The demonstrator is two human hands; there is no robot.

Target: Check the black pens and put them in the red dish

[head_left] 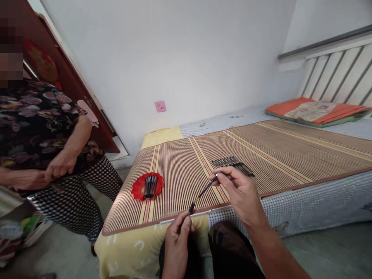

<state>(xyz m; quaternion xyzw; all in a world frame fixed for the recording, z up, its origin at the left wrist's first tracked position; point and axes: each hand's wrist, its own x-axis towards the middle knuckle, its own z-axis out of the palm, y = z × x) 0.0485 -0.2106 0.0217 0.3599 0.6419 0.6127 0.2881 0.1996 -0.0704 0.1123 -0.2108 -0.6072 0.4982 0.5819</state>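
Observation:
Between my two hands is a slim dark pen (205,190), slanting up to the right, with a thicker black lower end and a small yellow band. My left hand (178,242) pinches its lower end at the bed's front edge. The upper end is in the fingertips of my right hand (240,190), over the mat. Whether the pen's parts are joined or separate, I cannot tell. Just behind my right hand lies a row of several black pens (228,161). To the left, several more pens (150,186) rest together in a red scalloped dish (136,188).
A striped bamboo mat (174,166) covers much of the bed, over yellow and checked sheets (314,209). Folded orange bedding (316,110) lies at the back right, near a slatted headboard (343,73). At the left stands another person (43,131), hands together at the waist.

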